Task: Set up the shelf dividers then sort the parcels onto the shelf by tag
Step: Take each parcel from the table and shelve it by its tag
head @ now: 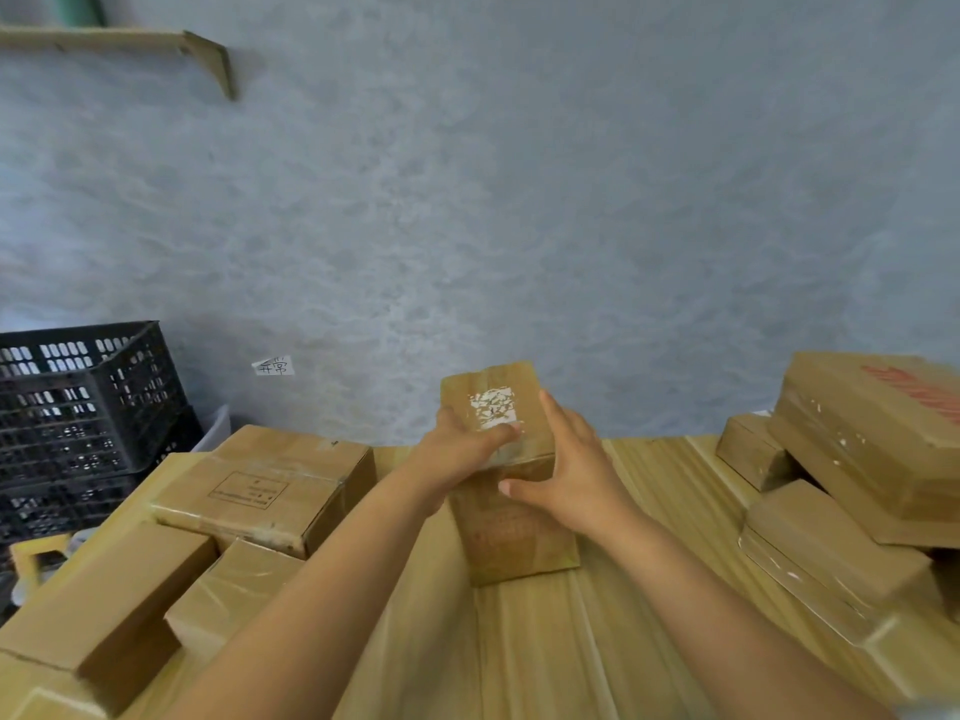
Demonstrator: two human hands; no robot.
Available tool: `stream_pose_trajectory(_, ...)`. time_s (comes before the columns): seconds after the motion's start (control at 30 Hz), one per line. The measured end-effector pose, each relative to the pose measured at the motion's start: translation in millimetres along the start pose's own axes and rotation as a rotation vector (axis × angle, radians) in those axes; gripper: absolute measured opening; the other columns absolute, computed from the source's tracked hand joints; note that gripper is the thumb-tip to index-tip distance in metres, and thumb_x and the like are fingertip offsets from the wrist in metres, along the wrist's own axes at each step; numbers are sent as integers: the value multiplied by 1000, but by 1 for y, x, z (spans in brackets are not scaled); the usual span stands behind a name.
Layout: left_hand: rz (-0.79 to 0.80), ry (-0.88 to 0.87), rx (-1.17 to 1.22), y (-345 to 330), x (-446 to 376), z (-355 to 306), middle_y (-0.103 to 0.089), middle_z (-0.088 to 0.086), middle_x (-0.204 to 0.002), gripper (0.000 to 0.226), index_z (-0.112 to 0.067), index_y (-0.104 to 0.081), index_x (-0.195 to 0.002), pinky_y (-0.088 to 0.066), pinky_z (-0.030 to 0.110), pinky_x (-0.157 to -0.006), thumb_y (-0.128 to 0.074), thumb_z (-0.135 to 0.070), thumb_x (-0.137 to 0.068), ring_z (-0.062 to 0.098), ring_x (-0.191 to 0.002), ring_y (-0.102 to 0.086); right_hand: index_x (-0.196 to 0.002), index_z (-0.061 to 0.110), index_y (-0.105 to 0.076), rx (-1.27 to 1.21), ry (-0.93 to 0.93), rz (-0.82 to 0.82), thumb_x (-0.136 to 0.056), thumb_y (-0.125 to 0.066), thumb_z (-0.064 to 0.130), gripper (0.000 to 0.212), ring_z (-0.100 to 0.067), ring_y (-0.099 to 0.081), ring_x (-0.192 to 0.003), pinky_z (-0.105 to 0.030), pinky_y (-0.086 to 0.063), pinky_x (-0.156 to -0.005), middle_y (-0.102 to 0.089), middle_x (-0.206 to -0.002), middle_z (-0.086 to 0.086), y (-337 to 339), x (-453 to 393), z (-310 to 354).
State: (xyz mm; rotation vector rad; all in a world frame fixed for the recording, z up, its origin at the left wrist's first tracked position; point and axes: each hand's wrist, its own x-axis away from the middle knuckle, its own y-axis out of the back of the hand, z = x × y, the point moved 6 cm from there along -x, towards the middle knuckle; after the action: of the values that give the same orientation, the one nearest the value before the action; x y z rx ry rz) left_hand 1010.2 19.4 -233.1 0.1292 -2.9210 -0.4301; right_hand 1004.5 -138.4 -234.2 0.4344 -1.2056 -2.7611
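A small brown cardboard parcel (511, 532) with a torn white label on top stands on the wooden table (597, 641), near its middle. My left hand (457, 449) grips the parcel's left top edge, thumb lying over the label. My right hand (569, 475) holds its right side, fingers up along the box and thumb across the front face. Both forearms reach in from the bottom of the view. A paper tag (274, 366) with handwriting is stuck low on the grey wall.
Several taped cardboard parcels (249, 491) are piled at the left. More parcels (857, 459) are stacked at the right, one with red print. Black plastic crates (78, 407) stand far left. A cardboard shelf (130, 41) hangs on the wall at upper left.
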Motion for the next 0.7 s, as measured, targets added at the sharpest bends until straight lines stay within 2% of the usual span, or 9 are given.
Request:
stream_pose_trajectory(0.07, -3, 28, -127, 3, 0, 2, -54, -1, -132, 98, -23, -35, -143, -50, 45, -100, -76, -70, -67, 26, -121, -56, -160, 32, -7, -123, 29, 11, -77, -84, 29, 113, -4, -30, -144, -25, -30, -116, -29, -155, 16, -2, 2, 3)
stream_pose_trajectory(0.13, -15, 51, -268, 11, -2, 4, -55, 8, -135, 98, -20, -41, -135, -48, 42, -103, -72, -78, -62, 30, -124, -54, -157, 39, -12, -270, 38, 47, -81, -75, 13, 102, 14, -42, -126, -2, -36, -95, -37, -136, 36, -3, 1, 8)
stream_pose_trajectory(0.2, 2, 74, -328, 20, -5, 5, -52, 14, -141, 107, -16, -43, -138, -44, 34, -101, -64, -86, -60, 32, -129, -51, -156, 42, -14, -340, 48, 92, -83, -65, 10, 95, 14, -47, -120, -2, -38, -86, -44, -135, 35, -6, -2, 15)
stream_pose_trajectory(0.3, 160, 134, -338, 30, -8, 7, -54, 12, -143, 120, -12, -49, -144, -45, 32, -95, -54, -95, -57, 30, -127, -55, -152, 53, -19, -339, 63, 178, -77, -57, 24, 88, 4, -50, -110, -20, -45, -96, -47, -144, 29, -16, -5, 30)
stream_pose_trajectory(0.37, 209, 154, -247, 41, -10, 15, -73, 5, -116, 93, -21, -71, -120, -59, 30, -76, -62, -89, -56, 22, -100, -72, -149, 53, -29, -404, 34, 218, -82, -57, 24, 77, 1, -53, -108, -26, -45, -99, -54, -137, 33, -21, -9, 30)
stream_pose_trajectory(0.43, 216, 210, -72, 51, -9, 30, -79, 0, -87, 61, -25, -73, -104, -58, 25, -49, -70, -72, -65, 16, -72, -76, -146, 42, -41, -439, -20, 190, -91, -59, 22, 61, 8, -57, -103, -11, -47, -85, -59, -136, 22, -20, -13, 23)
stream_pose_trajectory(0.47, 191, 257, 7, 56, -8, 40, -79, 1, -84, 56, -24, -70, -104, -58, 29, -48, -72, -66, -67, 19, -70, -76, -143, 36, -46, -381, -68, 126, -93, -61, 23, 54, 9, -56, -102, -6, -46, -79, -58, -138, 13, -16, -15, 14)
stream_pose_trajectory(0.57, 98, 314, 202, 68, -11, 66, -74, 10, -106, 71, -23, -70, -108, -56, 43, -77, -80, -64, -51, 34, -100, -69, -146, 22, -43, -214, -340, 4, -91, -66, 38, 62, -21, -50, -131, -31, -42, -107, -46, -151, -6, -9, -12, -34)
stream_pose_trajectory(0.7, 77, 176, 351, 72, -14, 67, -77, 6, -105, 58, -24, -72, -114, -57, 40, -79, -75, -58, -68, 29, -103, -69, -152, 33, -32, -706, -621, 256, -81, -68, 63, 85, -36, -40, -140, -61, -39, -106, -34, -159, -2, -27, 2, -62)
